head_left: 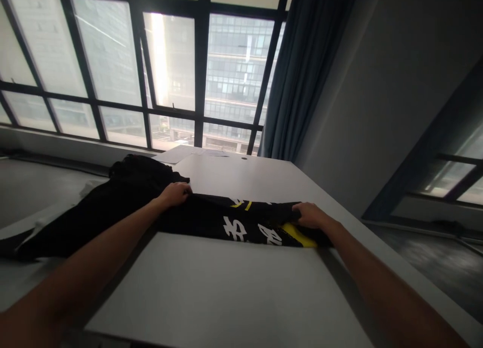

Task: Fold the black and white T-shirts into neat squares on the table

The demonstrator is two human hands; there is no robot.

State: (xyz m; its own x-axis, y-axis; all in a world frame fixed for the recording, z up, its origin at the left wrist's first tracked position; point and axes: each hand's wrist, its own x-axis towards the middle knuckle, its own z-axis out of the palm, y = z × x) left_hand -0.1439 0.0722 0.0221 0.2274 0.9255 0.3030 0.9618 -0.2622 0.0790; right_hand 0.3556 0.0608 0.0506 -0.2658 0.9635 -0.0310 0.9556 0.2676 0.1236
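A black garment [211,222] with white lettering and yellow stripes lies in a long, narrow folded strip across the white table [241,287]. Its exact kind cannot be made out. At its far left edge, my left hand [175,193] is closed on the cloth, fingertips partly hidden. My right hand [311,214] grips the right end, its fingers curled into the black fabric near a yellow stripe. Left of the strip, beyond my left forearm, spreads a crumpled heap of black clothing [98,207]. Where the heap and the strip meet is hard to tell.
Papers [181,153] lie at the table's far end, below the large window [173,61]. A blue curtain [302,71] hangs at the far right corner, with a grey wall [377,86] beside it. The table's right edge runs past my right forearm.
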